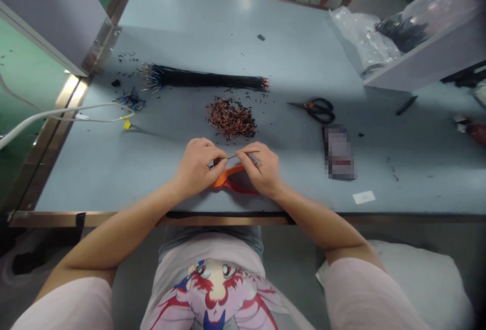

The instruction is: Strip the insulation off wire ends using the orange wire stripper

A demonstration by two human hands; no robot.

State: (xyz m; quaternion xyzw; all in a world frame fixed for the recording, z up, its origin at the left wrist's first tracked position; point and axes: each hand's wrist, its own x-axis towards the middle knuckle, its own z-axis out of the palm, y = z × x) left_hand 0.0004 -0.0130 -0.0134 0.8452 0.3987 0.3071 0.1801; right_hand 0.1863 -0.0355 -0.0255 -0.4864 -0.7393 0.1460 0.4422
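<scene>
My left hand [196, 165] is closed around the orange handles of a hand tool [228, 177] near the table's front edge. My right hand [261, 168] pinches a thin dark wire [238, 154] that runs across to the tool's head between the two hands. Beyond the hands lies a pile of copper-coloured wire strippings [231, 117]. Farther back, a long bundle of black wires [205, 79] lies crosswise, its left end showing blue and bare tips.
Black-handled scissors [318, 109] and a small blurred packet [339, 152] lie to the right. A white cable [56, 115] with a yellow tag and small wire scraps [131, 99] are at the left. A shelf with plastic bags [395, 41] stands at the back right.
</scene>
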